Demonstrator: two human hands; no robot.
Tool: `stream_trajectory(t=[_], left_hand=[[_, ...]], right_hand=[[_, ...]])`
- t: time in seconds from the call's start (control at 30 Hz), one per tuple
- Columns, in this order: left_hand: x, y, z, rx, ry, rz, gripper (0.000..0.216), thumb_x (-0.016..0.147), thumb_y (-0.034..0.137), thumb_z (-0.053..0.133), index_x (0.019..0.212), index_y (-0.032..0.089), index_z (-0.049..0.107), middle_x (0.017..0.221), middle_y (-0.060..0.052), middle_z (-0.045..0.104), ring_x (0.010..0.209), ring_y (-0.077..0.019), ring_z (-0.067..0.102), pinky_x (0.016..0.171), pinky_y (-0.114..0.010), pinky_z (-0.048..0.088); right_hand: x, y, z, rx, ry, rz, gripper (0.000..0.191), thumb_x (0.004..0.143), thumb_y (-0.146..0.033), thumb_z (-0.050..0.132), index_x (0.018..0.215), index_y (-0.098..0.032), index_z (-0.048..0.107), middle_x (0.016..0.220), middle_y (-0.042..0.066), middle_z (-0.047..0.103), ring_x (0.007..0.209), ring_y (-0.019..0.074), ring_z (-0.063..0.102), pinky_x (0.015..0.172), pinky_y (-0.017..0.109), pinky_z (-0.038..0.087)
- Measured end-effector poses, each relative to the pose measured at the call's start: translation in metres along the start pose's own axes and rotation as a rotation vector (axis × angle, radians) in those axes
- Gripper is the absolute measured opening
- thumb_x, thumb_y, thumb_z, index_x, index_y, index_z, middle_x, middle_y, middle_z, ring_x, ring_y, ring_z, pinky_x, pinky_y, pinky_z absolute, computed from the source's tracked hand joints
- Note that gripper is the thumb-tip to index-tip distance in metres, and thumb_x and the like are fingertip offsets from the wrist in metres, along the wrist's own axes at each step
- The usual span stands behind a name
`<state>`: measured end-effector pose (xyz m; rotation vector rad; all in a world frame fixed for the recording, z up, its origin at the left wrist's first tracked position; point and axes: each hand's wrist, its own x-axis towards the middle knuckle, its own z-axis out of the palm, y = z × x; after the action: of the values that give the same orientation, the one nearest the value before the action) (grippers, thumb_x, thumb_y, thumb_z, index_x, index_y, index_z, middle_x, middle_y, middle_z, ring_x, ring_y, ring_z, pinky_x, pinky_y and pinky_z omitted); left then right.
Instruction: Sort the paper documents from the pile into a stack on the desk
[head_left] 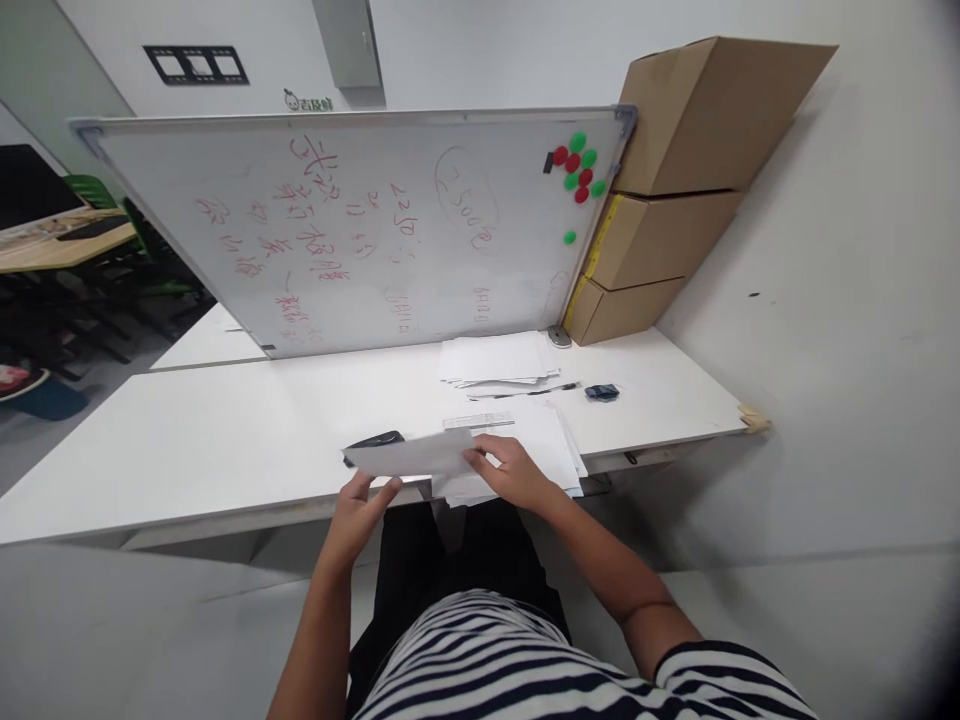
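Note:
A white sheet of paper (412,456) is raised at a slant over the table's front edge. My right hand (517,475) pinches its right end between thumb and fingers. At its lower left edge is my left hand (358,520), thumb on the near side and fingertips partly hidden by the sheet; it appears to hold the paper loosely. Beneath and beside my right hand lies a loose stack of papers (544,445), the top one with a printed table. A black object (384,438), its kind unclear, is partly covered behind the raised sheet.
Farther back on the white table (225,430) are another paper stack (499,358), a dark cable (525,392), a small dark packet (601,392) and a grey mouse-like object (559,336). A whiteboard (337,230) with magnets stands behind, beside stacked cardboard boxes (675,140).

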<state>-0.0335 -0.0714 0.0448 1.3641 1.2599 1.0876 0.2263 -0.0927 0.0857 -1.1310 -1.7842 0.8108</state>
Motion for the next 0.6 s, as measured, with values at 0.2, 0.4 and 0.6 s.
stream_trajectory(t=[0.2,0.4,0.6], left_hand=[[-0.008,-0.011,0.003,-0.142,0.086,-0.131,0.045,0.064,0.047,0.078,0.094,0.014,0.073,0.1,-0.01,0.073,0.1,-0.0274,0.065,0.089,-0.038,0.05],[-0.014,-0.022,0.019,-0.373,0.201,-0.298,0.051,0.066,0.042,0.078,0.106,0.013,0.068,0.102,-0.011,0.073,0.091,-0.0227,0.068,0.085,-0.036,0.052],[-0.014,-0.024,0.024,-0.491,0.23,-0.432,0.045,0.068,0.034,0.079,0.104,0.011,0.066,0.095,-0.013,0.074,0.083,-0.0221,0.07,0.081,-0.035,0.055]], right_hand=[[0.079,0.051,-0.018,-0.287,-0.094,0.084,0.044,0.1,-0.044,0.028,0.116,-0.022,0.062,0.118,0.007,0.065,0.109,0.0202,0.059,0.091,0.032,0.044],[0.127,0.124,-0.053,-0.972,-0.174,0.402,0.043,0.095,-0.023,0.041,0.137,-0.015,0.044,0.148,0.018,0.039,0.136,0.0285,0.035,0.104,0.044,0.032],[0.12,0.145,-0.059,-1.072,-0.213,0.388,0.028,0.09,-0.006,0.04,0.108,-0.013,0.061,0.108,0.016,0.067,0.1,0.023,0.062,0.082,0.031,0.043]])
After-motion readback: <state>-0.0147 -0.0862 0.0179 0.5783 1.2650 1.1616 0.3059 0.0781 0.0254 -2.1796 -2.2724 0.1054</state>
